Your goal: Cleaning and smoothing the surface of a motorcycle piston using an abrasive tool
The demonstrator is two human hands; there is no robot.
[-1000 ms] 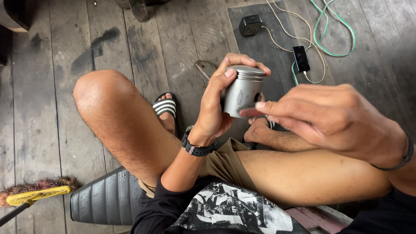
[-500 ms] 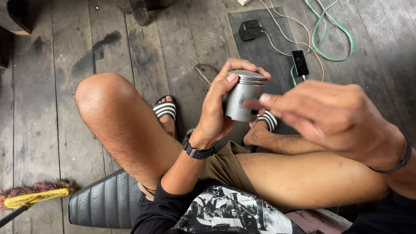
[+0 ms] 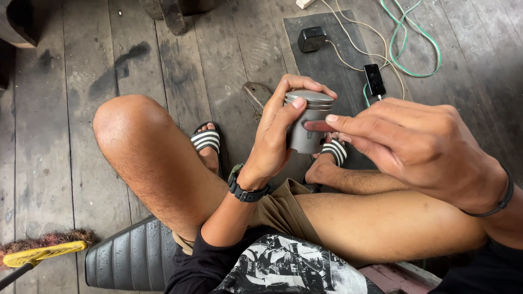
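Gripping a grey metal piston upright above the lap, left hand curled around its side, steadying it; right hand part-open, holding nothing, fingertips pressing its skirt, seemingly feeling the surface.

Piston upright in left hand; right hand just right of it, fingertip touching its side; phone and mat beyond both hands.
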